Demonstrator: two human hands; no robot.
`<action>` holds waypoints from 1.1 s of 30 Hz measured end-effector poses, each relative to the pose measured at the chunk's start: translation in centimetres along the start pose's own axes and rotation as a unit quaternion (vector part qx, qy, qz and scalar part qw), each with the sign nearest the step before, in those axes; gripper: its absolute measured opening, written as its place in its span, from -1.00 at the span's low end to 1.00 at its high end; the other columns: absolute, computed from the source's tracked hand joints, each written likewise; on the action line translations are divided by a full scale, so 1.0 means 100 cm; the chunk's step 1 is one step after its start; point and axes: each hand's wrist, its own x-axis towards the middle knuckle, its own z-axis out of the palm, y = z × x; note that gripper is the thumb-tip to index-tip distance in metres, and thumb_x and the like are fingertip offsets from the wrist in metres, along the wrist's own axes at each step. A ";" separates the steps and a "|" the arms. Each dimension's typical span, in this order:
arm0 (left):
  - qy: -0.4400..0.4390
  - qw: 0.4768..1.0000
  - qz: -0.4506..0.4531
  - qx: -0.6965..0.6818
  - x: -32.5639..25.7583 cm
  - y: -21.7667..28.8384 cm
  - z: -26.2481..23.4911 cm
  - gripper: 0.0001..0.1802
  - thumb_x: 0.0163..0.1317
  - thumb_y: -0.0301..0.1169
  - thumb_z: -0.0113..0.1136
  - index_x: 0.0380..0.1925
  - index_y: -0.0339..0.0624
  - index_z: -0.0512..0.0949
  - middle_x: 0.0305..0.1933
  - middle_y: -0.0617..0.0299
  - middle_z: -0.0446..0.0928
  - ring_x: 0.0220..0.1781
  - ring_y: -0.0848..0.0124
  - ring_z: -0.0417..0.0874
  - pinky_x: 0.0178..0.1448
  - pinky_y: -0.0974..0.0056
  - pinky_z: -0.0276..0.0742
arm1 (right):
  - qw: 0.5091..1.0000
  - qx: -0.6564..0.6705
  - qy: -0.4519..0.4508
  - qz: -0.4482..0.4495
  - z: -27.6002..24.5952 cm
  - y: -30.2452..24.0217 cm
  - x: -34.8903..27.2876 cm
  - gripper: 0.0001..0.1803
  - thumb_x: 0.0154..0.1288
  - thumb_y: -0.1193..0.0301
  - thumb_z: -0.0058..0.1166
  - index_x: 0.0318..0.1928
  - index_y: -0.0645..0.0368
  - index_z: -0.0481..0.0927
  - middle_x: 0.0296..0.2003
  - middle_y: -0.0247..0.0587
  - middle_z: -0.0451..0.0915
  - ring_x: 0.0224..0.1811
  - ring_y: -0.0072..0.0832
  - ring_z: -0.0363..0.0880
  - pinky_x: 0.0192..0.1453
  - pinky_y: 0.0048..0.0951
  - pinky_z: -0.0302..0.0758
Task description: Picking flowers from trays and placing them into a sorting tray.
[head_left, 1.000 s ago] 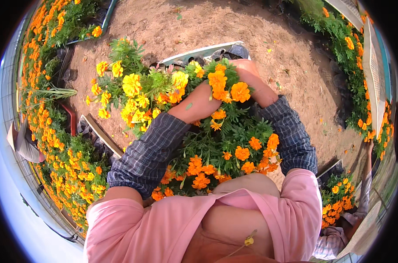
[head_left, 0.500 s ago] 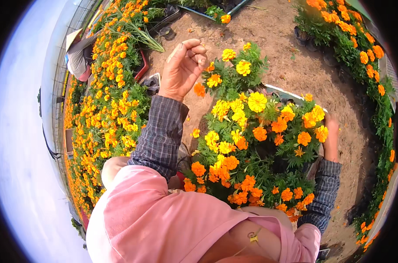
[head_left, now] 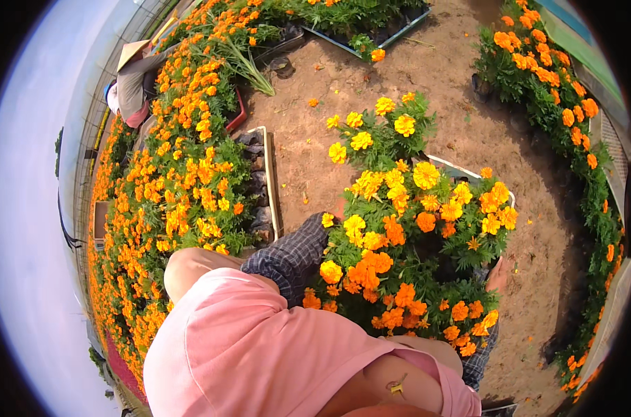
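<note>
In front of me, potted marigolds with yellow and orange blooms crowd a tray whose pale rim shows at the far side. My left hand is at the left side of these plants, with only a sliver of skin visible past the plaid cuff; leaves and blooms cover its fingers. On the right, my right hand is against the side of the tray, low down beside the foliage. Its fingers are out of sight, so its grip does not show.
Dense rows of marigolds fill the left, with a white-edged tray of dark pots beside them. A blue-edged tray lies beyond. More marigolds line the right. A co-worker in a conical hat bends over at far left.
My left hand has dropped from above the ground, where its fingers were curled, to the plants' left side. My right hand has moved nearer along the tray's right side. The view has shifted.
</note>
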 end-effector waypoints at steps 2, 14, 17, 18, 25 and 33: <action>0.028 0.999 0.030 0.030 -0.001 0.024 0.009 -0.60 0.34 -0.21 -0.12 0.02 -0.26 0.39 -0.03 0.06 0.45 -0.08 0.23 0.48 0.00 0.10 0.42 | 0.985 0.096 -0.061 0.130 -0.002 0.013 0.001 -0.41 0.41 -0.03 -0.33 0.05 0.25 0.45 -0.14 -0.02 0.54 -0.07 -0.25 0.50 -0.02 -0.29 0.38; -0.390 0.813 0.340 0.268 -0.013 0.022 0.043 -0.67 0.21 -0.32 0.02 -0.08 -0.27 0.45 -0.17 0.08 0.53 -0.21 0.24 0.53 -0.10 0.17 0.43 | 0.967 0.057 0.158 0.190 -0.091 -0.089 -0.099 -0.59 0.30 0.10 -0.11 -0.36 0.24 0.49 -0.50 0.11 0.49 -0.46 -0.08 0.46 -0.32 -0.17 0.36; -0.329 0.817 0.399 0.255 -0.001 0.092 0.118 -0.69 0.18 -0.35 0.06 -0.10 -0.27 0.46 -0.21 0.09 0.55 -0.25 0.24 0.54 -0.13 0.19 0.43 | 0.930 0.118 0.202 0.285 -0.114 -0.061 -0.135 -0.55 0.30 0.07 -0.11 -0.38 0.26 0.51 -0.56 0.04 0.48 -0.52 -0.19 0.45 -0.36 -0.18 0.36; -0.328 0.809 0.422 0.246 0.008 0.121 0.167 -0.69 0.17 -0.36 0.07 -0.11 -0.27 0.47 -0.22 0.09 0.56 -0.26 0.24 0.55 -0.13 0.19 0.43 | 0.909 0.140 0.244 0.307 -0.130 -0.031 -0.158 -0.54 0.30 0.06 -0.10 -0.40 0.26 0.52 -0.59 -0.03 0.49 -0.54 -0.24 0.45 -0.38 -0.19 0.35; -0.331 0.759 0.497 0.261 -0.085 0.184 0.302 -0.66 0.27 -0.21 -0.13 -0.18 -0.25 0.45 -0.35 -0.18 0.51 -0.22 -0.13 0.50 -0.13 -0.01 0.39 | 0.908 0.116 0.258 0.308 -0.162 -0.062 -0.176 -0.57 0.28 0.07 -0.08 -0.35 0.23 0.52 -0.58 -0.20 0.51 -0.53 -0.34 0.43 -0.40 -0.27 0.37; -0.418 0.694 0.432 0.397 -0.131 0.141 0.376 -0.63 0.27 -0.17 -0.09 -0.35 -0.33 0.42 -0.34 -0.24 0.49 -0.20 -0.13 0.50 -0.12 -0.06 0.36 | 0.903 0.097 0.264 0.325 -0.171 -0.064 -0.188 -0.58 0.28 0.08 -0.09 -0.33 0.24 0.52 -0.57 -0.20 0.51 -0.53 -0.34 0.44 -0.39 -0.27 0.37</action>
